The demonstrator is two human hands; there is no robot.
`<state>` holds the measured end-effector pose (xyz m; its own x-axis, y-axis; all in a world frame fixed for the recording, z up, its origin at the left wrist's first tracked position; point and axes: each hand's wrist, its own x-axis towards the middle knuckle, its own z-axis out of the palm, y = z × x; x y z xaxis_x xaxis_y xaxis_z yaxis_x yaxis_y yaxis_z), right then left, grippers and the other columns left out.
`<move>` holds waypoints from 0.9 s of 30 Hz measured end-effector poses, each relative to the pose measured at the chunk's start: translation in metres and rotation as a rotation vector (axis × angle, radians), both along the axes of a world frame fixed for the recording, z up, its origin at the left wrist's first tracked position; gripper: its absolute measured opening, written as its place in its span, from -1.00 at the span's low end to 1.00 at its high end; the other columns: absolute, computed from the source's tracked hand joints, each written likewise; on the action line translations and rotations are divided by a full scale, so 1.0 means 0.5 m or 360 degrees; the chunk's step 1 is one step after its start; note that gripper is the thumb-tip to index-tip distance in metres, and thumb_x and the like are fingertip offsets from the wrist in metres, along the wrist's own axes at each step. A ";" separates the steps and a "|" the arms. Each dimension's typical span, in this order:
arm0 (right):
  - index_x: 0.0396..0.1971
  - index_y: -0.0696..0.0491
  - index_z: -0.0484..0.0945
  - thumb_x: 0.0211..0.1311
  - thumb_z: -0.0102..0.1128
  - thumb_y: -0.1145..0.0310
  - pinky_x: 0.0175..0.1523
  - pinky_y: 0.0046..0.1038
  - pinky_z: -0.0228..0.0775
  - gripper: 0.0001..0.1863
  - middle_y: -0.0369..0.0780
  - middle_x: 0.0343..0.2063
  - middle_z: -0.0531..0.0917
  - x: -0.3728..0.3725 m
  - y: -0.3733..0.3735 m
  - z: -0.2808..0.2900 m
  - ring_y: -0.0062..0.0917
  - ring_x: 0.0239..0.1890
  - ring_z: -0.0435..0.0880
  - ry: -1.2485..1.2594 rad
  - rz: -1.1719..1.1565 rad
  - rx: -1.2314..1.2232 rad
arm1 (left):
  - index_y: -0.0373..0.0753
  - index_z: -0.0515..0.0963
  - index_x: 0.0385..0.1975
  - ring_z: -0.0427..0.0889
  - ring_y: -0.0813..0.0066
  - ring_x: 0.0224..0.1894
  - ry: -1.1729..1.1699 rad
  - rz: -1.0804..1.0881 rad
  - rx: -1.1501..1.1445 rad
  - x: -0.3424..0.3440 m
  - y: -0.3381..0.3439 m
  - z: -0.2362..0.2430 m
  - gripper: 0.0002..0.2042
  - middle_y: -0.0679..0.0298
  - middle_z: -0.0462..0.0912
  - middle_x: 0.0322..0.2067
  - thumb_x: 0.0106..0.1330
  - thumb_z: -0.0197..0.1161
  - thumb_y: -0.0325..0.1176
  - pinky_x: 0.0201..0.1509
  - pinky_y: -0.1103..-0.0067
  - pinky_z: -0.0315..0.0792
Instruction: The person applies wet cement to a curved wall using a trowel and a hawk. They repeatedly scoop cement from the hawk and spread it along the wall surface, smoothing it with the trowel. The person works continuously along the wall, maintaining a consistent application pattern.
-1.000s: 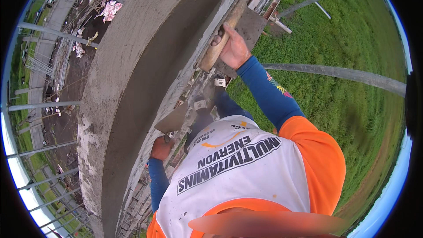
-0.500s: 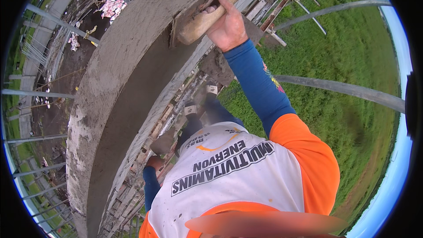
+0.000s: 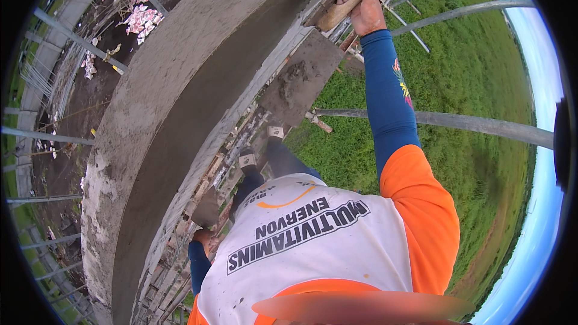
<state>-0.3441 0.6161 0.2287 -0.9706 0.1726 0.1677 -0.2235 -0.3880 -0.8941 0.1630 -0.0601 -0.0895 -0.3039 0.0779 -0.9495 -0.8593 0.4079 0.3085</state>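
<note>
My right hand (image 3: pixel 366 13) is stretched far out at the top, its fingers wrapped round the wooden handle of a plastering float (image 3: pixel 333 17). The float lies along the lower edge of a curved concrete wall (image 3: pixel 180 120), whose darker band looks like wet, smoothed mortar. Low at the left, my left hand (image 3: pixel 203 239) hangs by my side, closed and partly hidden. A flat grey blade (image 3: pixel 206 207), apparently a trowel, sticks out from it; its handle does not show.
A board with wet mortar (image 3: pixel 301 78) rests below the wall beside my feet (image 3: pixel 275 132). Planks of a narrow scaffold run along the wall. Grey metal pipes (image 3: pixel 463 121) cross over green grass at the right. Beyond the wall are muddy ground and pale sacks (image 3: pixel 143 21).
My right hand has slid the float up and to the right along the wall, away from me. More of the mortar board shows. My left hand and its blade have shifted slightly down and left.
</note>
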 end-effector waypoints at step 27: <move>0.12 0.25 0.42 0.01 0.50 0.18 0.20 -0.03 0.42 -0.27 0.12 -0.08 0.59 0.491 -0.664 -0.275 0.08 0.05 0.57 0.0458 0.0731 0.1400 | -0.34 0.63 -0.07 0.72 0.26 -0.23 -0.0108 0.0133 -0.0203 -0.040 -0.028 0.072 -0.72 0.09 0.77 -0.22 0.47 0.23 -0.22 -0.13 0.29 0.58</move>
